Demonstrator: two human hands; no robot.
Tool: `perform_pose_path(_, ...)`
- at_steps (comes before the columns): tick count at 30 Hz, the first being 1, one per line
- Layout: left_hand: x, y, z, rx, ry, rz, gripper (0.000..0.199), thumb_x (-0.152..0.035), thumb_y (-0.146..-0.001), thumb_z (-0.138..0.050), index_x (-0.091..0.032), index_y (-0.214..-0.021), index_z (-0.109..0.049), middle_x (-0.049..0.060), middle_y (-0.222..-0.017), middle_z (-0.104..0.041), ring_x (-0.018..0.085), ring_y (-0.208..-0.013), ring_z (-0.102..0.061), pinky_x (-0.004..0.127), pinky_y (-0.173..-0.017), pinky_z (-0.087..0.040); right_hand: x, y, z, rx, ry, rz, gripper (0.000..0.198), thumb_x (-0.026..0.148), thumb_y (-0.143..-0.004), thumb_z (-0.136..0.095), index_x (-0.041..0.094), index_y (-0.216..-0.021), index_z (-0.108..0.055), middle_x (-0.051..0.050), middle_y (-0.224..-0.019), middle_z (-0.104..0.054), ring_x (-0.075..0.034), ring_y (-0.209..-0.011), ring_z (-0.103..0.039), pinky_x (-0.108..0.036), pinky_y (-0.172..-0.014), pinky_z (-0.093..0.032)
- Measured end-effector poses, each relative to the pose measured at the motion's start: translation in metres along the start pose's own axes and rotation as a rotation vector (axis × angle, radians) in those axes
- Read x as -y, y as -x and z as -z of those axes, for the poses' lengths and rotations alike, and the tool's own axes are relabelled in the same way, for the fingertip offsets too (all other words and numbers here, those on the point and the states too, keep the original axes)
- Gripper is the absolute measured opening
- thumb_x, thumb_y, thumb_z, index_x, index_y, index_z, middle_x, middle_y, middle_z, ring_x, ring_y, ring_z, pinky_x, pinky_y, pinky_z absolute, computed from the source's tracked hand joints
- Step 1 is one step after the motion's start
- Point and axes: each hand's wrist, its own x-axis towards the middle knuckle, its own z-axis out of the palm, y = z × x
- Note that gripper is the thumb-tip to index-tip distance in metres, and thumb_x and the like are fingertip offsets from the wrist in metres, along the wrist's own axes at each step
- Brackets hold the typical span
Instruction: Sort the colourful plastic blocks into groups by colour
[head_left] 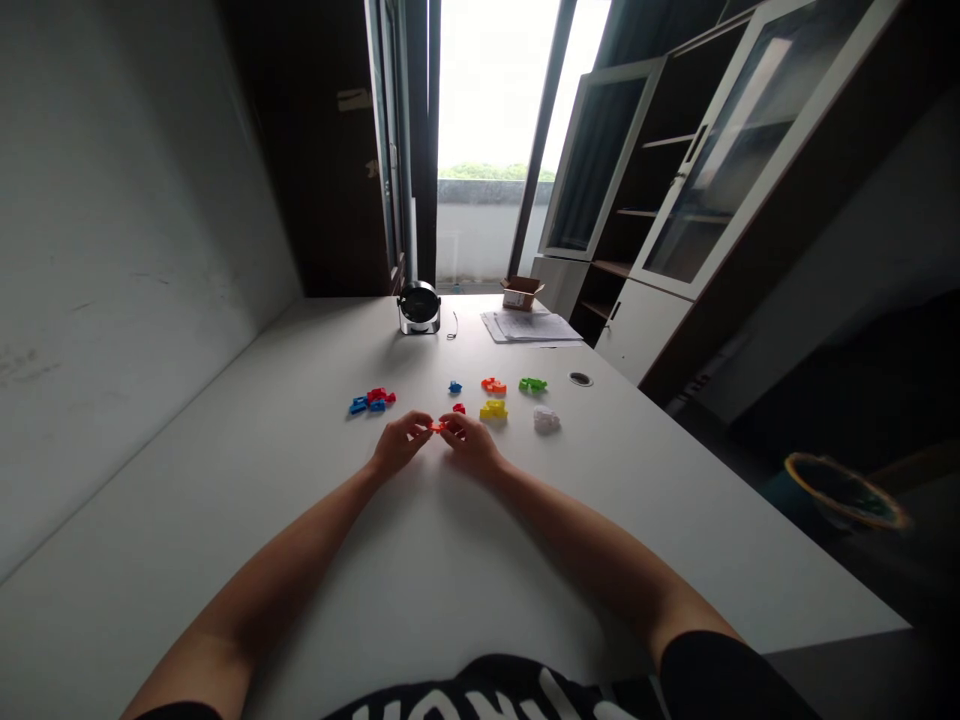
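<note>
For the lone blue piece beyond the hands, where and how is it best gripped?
Probably pinch the blue piece across its left and right sides, coming from above: both flanks stand free, with the orange pile apart, while a red piece sits on the near side. Finer shape is too small to tell.

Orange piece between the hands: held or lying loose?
Held: the left hand and right hand pinch the orange piece from either side. Whether it touches the table, cannot tell.
</note>
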Motion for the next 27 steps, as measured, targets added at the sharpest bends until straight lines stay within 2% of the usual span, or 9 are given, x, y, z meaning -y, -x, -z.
perform_pose_path(6,-0.003,0.000,0.000,-0.014,0.035,-0.011,0.021,-0.032,-0.090,-0.063,-0.023,-0.109,-0.066,0.005,-0.105,-0.075,0.018,-0.082,-0.074,0.033,-0.078,-0.059,0.015,-0.003,0.012,0.022,0.194,0.144,0.021,0.035,-0.096,-0.060,0.023,-0.111,-0.068,-0.006,-0.098,-0.072,-0.017,-0.077,-0.065,-0.030,-0.073,-0.051)
perform_pose_path(11,-0.006,-0.001,0.001,-0.008,0.057,0.061,0.026,-0.026,-0.090,-0.059,-0.022,-0.115,-0.062,0.007,-0.113,-0.074,0.018,-0.084,-0.073,0.032,-0.076,-0.058,0.016,-0.028,0.048,0.008,0.338,0.132,0.015,0.033,-0.097,-0.059,0.024,-0.104,-0.068,-0.004,-0.098,-0.071,-0.016,-0.075,-0.063,-0.029,-0.072,-0.049)
perform_pose_path(14,-0.005,-0.003,0.000,-0.002,0.049,0.112,0.029,-0.025,-0.088,-0.060,-0.022,-0.116,-0.062,0.008,-0.112,-0.074,0.018,-0.084,-0.072,0.031,-0.074,-0.057,0.003,-0.053,0.083,-0.012,0.440,0.106,0.016,0.031,-0.098,-0.058,0.022,-0.107,-0.068,-0.005,-0.100,-0.072,-0.018,-0.080,-0.064,-0.029,-0.074,-0.048)
perform_pose_path(17,-0.002,-0.004,-0.001,-0.005,0.040,0.133,0.029,-0.026,-0.087,-0.060,-0.021,-0.116,-0.063,0.007,-0.109,-0.075,0.018,-0.084,-0.072,0.030,-0.072,-0.056,-0.017,-0.078,0.118,-0.016,0.643,0.031,0.017,0.025,-0.097,-0.059,0.020,-0.109,-0.069,-0.008,-0.105,-0.072,-0.019,-0.087,-0.064,-0.029,-0.076,-0.047)
perform_pose_path(20,0.000,-0.005,-0.002,-0.012,0.022,0.142,0.029,-0.025,-0.087,-0.059,-0.021,-0.115,-0.065,0.007,-0.107,-0.074,0.017,-0.082,-0.071,0.028,-0.070,-0.056,-0.038,-0.095,0.143,0.093,0.802,-0.052,0.018,0.020,-0.096,-0.060,0.019,-0.111,-0.069,-0.009,-0.108,-0.072,-0.020,-0.091,-0.064,-0.028,-0.075,-0.046)
perform_pose_path(23,0.002,-0.006,-0.002,-0.009,0.009,0.139,0.029,-0.025,-0.087,-0.060,-0.022,-0.115,-0.066,0.006,-0.107,-0.074,0.016,-0.081,-0.070,0.027,-0.068,-0.055,-0.057,-0.106,0.154,0.171,0.907,-0.123,0.019,0.015,-0.095,-0.061,0.019,-0.111,-0.070,-0.010,-0.109,-0.072,-0.021,-0.096,-0.065,-0.028,-0.076,-0.046)
perform_pose_path(27,0.003,-0.006,-0.002,-0.006,-0.005,0.134,0.028,-0.025,-0.087,-0.058,-0.022,-0.114,-0.067,0.006,-0.107,-0.074,0.016,-0.080,-0.069,0.027,-0.069,-0.054,-0.076,-0.114,0.154,0.258,0.955,-0.154,0.024,0.013,-0.094,-0.062,0.020,-0.115,-0.070,-0.010,-0.113,-0.072,-0.022,-0.102,-0.064,-0.028,-0.079,-0.046)
